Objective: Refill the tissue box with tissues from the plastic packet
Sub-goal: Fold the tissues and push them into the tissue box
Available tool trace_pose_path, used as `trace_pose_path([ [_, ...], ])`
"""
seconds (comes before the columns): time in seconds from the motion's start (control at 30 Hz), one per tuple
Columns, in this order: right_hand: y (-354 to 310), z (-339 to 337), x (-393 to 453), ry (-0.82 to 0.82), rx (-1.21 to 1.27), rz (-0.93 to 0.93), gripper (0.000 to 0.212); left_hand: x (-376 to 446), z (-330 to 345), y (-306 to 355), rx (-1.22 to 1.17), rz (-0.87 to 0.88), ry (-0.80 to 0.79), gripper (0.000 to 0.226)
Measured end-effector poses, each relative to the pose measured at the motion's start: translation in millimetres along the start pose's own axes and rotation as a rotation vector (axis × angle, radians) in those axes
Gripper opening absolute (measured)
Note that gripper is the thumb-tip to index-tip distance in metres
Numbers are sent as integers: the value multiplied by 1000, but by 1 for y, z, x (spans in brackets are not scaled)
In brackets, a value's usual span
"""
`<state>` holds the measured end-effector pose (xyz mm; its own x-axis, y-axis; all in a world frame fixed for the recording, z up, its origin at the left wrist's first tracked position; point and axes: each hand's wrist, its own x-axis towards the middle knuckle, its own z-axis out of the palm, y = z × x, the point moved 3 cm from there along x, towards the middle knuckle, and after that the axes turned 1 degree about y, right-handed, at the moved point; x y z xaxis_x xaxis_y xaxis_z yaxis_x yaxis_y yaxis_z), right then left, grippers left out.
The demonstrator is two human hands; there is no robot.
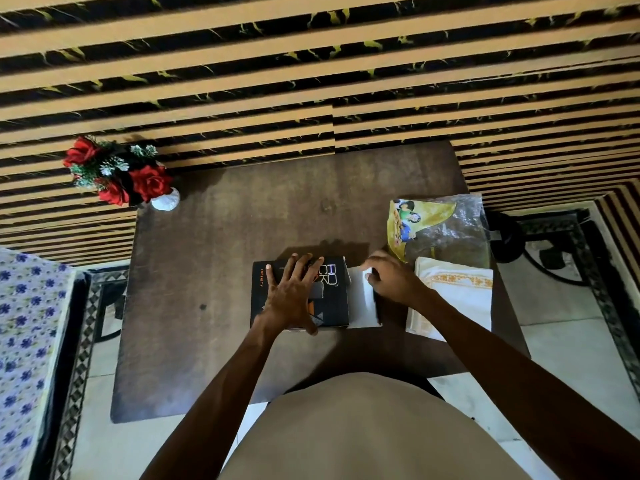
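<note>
head view, left hand (294,299) flat, fingers spread on black tissue box (332,299), right hand (391,278) pinching its white end flap (362,303)

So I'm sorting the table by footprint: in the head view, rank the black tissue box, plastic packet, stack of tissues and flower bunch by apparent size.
1. plastic packet
2. flower bunch, black tissue box and stack of tissues: too close to rank; hands cover parts of the box and tissues, and the flowers sit farther from the camera.

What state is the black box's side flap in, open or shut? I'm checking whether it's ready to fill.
Open. The white flap of the black box is swung out flat beside it, with the right hand on it.
</note>
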<state>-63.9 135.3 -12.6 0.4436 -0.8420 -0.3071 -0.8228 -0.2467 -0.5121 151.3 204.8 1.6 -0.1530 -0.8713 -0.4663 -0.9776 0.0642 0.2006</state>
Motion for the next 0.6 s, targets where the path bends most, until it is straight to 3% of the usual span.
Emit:
trace_pose_path([
  [0.1,1,4,-1,-23,-147,102,39,1,2,4,-86,-12,26,131],
  [0.2,-7,9,-6,11,-319,53,36,4,-1,14,-239,-46,133,86],
  [0.27,-8,12,-10,53,-309,74,27,6,-3,28,-261,-17,262,51],
  [0.37,-2,18,-14,66,-189,152,20,9,-5,55,-201,39,292,32],
  [0.47,7,21,-21,30,-114,219,24,17,-5,73,-103,-34,202,39],
  [0.6,25,12,-41,135,29,374,25,28,5,82,70,-88,7,94],
])
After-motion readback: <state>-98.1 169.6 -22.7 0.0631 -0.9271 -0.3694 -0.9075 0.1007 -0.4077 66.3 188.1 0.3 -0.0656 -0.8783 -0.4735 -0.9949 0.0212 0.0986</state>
